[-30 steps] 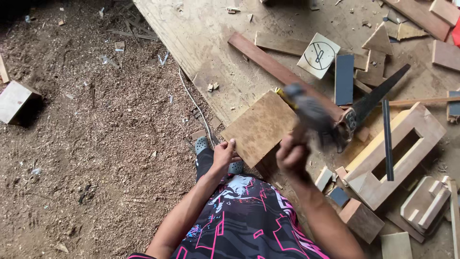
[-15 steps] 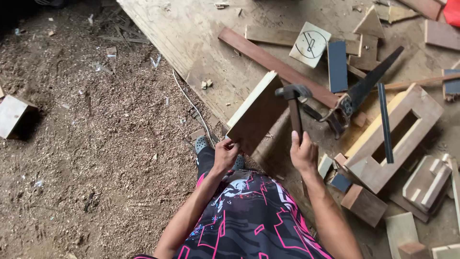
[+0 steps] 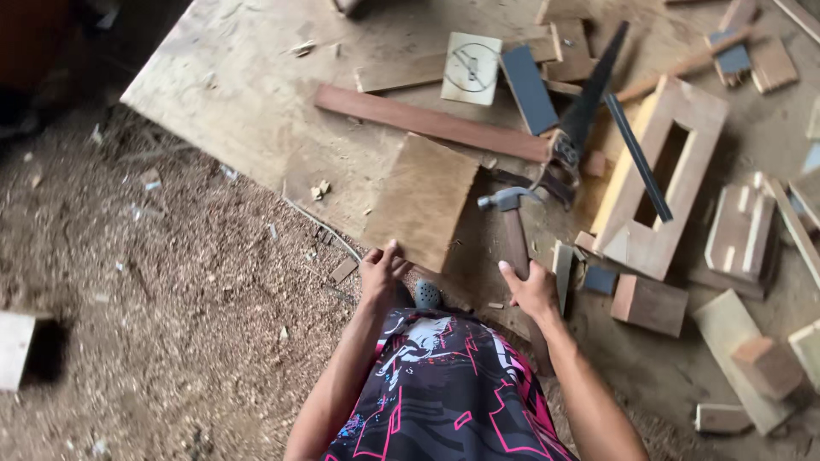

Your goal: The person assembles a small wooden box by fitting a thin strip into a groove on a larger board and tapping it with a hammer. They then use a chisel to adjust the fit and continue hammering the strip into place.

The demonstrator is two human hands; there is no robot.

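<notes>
My left hand [image 3: 382, 275] grips the near edge of a flat brown wooden board [image 3: 421, 199], which lies tilted on a large plywood sheet [image 3: 248, 94]. My right hand [image 3: 533, 290] is wrapped around the wooden handle of a claw hammer [image 3: 511, 224]. The hammer's metal head sits just right of the board, near its far right edge. A long reddish wooden strip [image 3: 431, 124] lies just beyond the board.
A handsaw [image 3: 585, 107] with a dark blade lies past the hammer. An open wooden box frame [image 3: 659, 175] with a dark bar across it sits to the right. Several wood offcuts are scattered at right. Sawdust-covered ground spreads left, with a pale block [image 3: 15, 346] on it.
The board has dropped from standing on edge to lying flatter. The hammer has come down beside its right edge. The view has shifted nearer.
</notes>
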